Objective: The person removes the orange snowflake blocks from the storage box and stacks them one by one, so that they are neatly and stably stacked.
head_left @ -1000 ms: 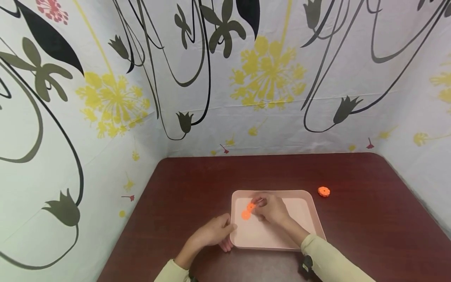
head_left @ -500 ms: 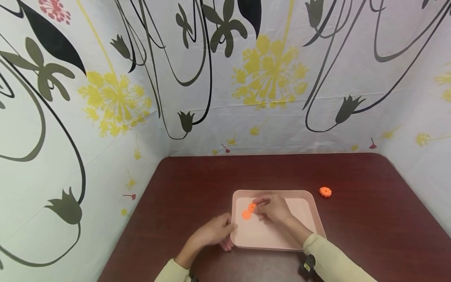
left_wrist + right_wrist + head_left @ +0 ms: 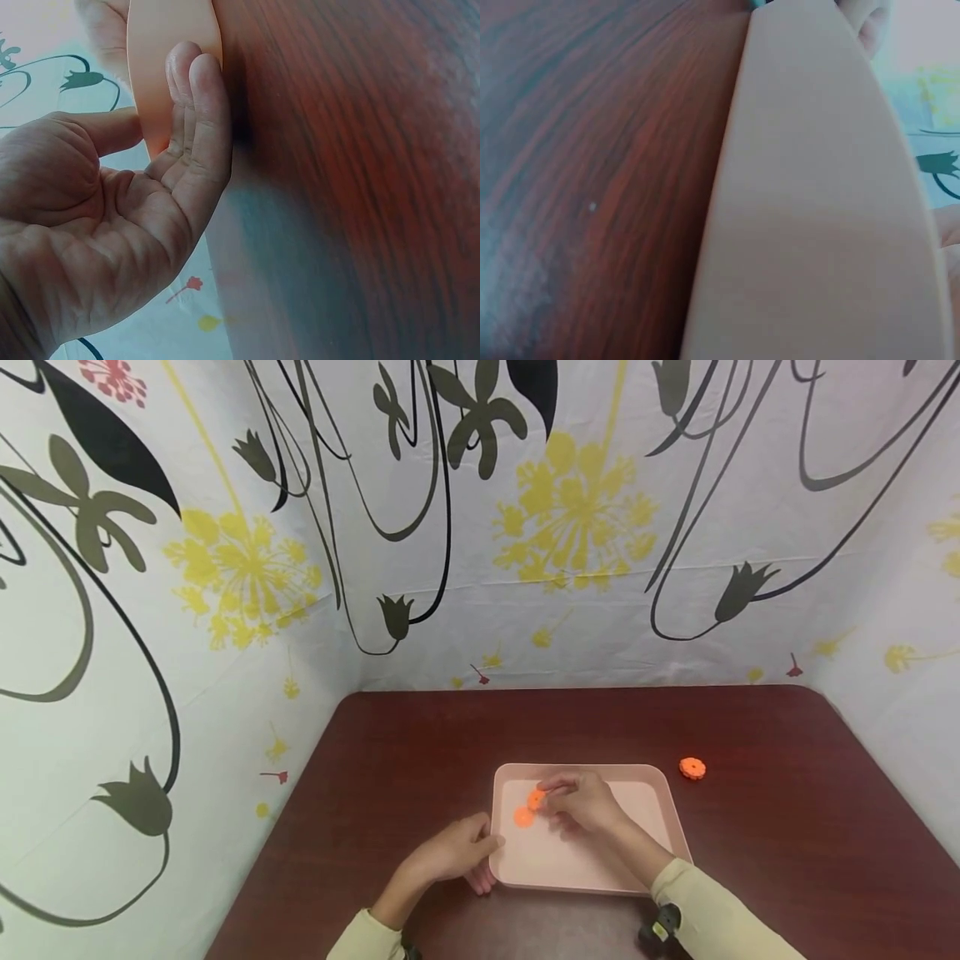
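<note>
My left hand (image 3: pixel 453 852) grips the left side of a pale pink tray (image 3: pixel 555 867), thumb over its rim. In the left wrist view its fingers (image 3: pixel 211 105) lie along the outside of the tray wall (image 3: pixel 169 30). My right hand (image 3: pixel 585 802) reaches over the tray and pinches a small orange scalloped disc (image 3: pixel 535 799) at its fingertips. A flat round orange piece (image 3: pixel 523 817) lies on the tray just below that disc, overlapping it in this view. The right wrist view is mostly filled by the tray's outer wall (image 3: pixel 810 187).
Another orange scalloped disc (image 3: pixel 692 768) lies on the dark red wooden table (image 3: pixel 787 827), right of the tray's far corner. A white cloth with printed flowers (image 3: pixel 465 568) hangs behind and along both sides of the table.
The right hand's fingers have shifted slightly at the disc. The left hand stays on the tray's side, and the tray and orange pieces keep their places.
</note>
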Motion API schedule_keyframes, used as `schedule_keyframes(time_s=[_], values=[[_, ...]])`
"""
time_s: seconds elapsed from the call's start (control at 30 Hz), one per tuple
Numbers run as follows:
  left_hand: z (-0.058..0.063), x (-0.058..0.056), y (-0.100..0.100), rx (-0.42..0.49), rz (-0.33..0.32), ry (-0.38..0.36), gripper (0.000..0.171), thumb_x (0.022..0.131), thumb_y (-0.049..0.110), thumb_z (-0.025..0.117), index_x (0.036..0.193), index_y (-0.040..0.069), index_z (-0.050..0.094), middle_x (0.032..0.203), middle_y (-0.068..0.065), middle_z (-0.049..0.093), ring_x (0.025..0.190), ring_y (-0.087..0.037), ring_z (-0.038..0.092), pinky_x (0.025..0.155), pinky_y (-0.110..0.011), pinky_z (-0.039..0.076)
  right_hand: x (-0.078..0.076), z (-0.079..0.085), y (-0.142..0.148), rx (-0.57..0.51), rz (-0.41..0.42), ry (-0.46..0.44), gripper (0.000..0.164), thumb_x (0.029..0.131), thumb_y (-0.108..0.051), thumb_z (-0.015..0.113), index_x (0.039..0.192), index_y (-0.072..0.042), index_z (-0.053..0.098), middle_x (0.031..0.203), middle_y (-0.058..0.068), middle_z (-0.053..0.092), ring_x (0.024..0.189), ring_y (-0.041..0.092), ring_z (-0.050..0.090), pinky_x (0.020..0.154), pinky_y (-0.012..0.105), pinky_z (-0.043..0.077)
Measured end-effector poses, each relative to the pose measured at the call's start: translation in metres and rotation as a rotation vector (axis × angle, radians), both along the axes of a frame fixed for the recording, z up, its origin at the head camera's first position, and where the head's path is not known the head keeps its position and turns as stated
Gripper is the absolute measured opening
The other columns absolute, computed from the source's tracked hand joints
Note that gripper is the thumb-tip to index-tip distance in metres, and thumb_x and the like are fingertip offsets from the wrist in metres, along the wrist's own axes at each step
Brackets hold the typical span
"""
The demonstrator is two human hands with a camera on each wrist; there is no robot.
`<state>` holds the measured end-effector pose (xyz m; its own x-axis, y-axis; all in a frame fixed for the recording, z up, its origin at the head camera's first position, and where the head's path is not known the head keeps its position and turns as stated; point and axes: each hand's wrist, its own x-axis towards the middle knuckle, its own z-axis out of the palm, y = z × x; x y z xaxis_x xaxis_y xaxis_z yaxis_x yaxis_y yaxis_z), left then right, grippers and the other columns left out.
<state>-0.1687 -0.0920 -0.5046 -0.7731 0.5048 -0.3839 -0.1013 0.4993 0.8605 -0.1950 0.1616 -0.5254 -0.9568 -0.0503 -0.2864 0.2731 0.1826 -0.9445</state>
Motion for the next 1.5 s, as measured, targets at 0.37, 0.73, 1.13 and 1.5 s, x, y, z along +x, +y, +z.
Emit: schedule_keyframes(time_s=[0.37, 0.73, 1.13, 1.5], values=[[0.001, -0.002, 0.0, 0.01, 0.009, -0.01, 0.023, 0.109, 0.019, 0.059, 0.094, 0.004, 0.05, 0.066, -0.016, 0.071, 0.053, -0.021, 0.069, 0.052, -0.042, 0.066, 0.011, 0.017, 0.017, -0.013, 0.112, 0.077, 0.035, 0.094, -0.005, 0.073, 0.129, -0.006, 0.072, 0.098, 0.01, 0.077, 0.065, 0.015, 0.07, 0.053, 0.025, 0.057], [0.001, -0.001, 0.001, 0.012, 0.01, -0.002, 0.023, 0.109, 0.018, 0.058, 0.094, 0.004, 0.049, 0.065, -0.015, 0.071, 0.051, -0.019, 0.067, 0.053, -0.044, 0.066, 0.036, 0.027, 0.049, -0.105, 0.084, 0.018, 0.044, 0.094, -0.021, 0.081, 0.135, -0.01, 0.068, 0.106, 0.001, 0.078, 0.063, 0.014, 0.063, 0.058, 0.022, 0.051], [-0.001, 0.0, 0.001, 0.008, 0.017, -0.002, 0.022, 0.109, 0.018, 0.058, 0.094, 0.004, 0.049, 0.065, -0.015, 0.07, 0.05, -0.019, 0.067, 0.053, -0.044, 0.066, 0.062, 0.038, 0.093, -0.112, 0.018, 0.091, 0.05, 0.098, -0.026, 0.078, 0.14, -0.007, 0.061, 0.102, -0.008, 0.072, 0.056, 0.005, 0.041, 0.048, 0.019, 0.036], [-0.004, 0.001, 0.001, 0.029, 0.023, -0.003, 0.023, 0.109, 0.017, 0.058, 0.092, 0.005, 0.047, 0.064, -0.016, 0.07, 0.05, -0.019, 0.067, 0.051, -0.043, 0.066, 0.069, 0.028, 0.132, -0.168, -0.08, 0.107, 0.036, 0.1, -0.02, 0.075, 0.134, -0.016, 0.065, 0.094, -0.017, 0.073, 0.059, 0.004, 0.041, 0.049, 0.026, 0.028]])
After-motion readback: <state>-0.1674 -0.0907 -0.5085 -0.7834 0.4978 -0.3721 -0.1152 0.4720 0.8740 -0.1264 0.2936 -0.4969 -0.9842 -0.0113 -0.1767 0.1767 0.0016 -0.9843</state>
